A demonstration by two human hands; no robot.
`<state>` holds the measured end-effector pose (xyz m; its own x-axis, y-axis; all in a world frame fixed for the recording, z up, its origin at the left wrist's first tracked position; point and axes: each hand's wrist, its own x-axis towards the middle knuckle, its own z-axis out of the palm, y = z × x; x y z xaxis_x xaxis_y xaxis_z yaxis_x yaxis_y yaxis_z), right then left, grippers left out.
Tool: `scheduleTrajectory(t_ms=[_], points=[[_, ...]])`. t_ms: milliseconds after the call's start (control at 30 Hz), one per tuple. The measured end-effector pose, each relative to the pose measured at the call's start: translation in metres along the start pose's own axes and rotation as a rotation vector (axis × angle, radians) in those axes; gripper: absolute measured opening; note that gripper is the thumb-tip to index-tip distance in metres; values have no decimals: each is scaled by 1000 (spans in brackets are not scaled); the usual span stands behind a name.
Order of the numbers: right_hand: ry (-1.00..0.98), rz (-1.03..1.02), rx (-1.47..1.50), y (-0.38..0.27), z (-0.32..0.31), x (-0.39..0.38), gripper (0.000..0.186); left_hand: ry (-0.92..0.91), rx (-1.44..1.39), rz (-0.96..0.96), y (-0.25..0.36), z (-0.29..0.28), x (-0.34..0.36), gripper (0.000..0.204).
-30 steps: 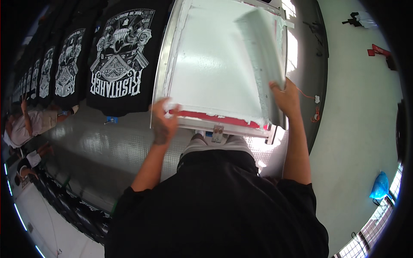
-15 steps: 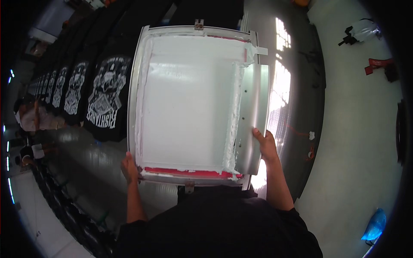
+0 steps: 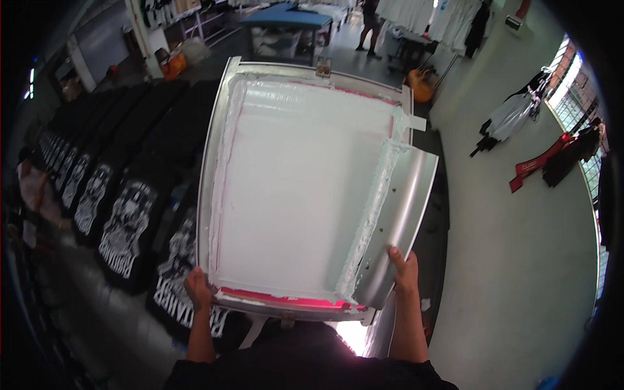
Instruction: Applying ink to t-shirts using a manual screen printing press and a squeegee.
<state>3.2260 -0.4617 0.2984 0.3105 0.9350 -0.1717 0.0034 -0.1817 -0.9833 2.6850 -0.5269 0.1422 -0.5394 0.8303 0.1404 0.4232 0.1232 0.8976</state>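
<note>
Screen frame: printed black shirts to its left. L hand clamped on its lower-left corner; R hand clamped on metal squeegee along its right side. Prob. best held level, w/ even grip, so squeegee doesn't slip.

White-coated screen, silver squeegee, white-printed black shirts, blue table

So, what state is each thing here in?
Frame, coated white inside
Metal blade, slanting along its right side
White paint, ridged along the blade's left edge
Left hand, gripping the frame's lower left corner
Right hand, gripping the blade
Printed black shirts, laid out flat
White clothes, hanging up
</note>
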Motion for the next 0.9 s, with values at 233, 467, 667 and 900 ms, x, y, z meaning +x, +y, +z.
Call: scheduleTrajectory(t_ms=[233,467,667,900], points=[[100,-64,110,-70,-38,194,54,12,-215,31,119,197,130,52],[108,-117,143,-137,-66,376,53,-56,-307,50,237,347,262,52],[80,-228,274,-149,-78,565,73,46,-286,69,278,487,358,47],[-146,-222,278,-204,-48,818,79,198,-181,24,333,609,466,51]])
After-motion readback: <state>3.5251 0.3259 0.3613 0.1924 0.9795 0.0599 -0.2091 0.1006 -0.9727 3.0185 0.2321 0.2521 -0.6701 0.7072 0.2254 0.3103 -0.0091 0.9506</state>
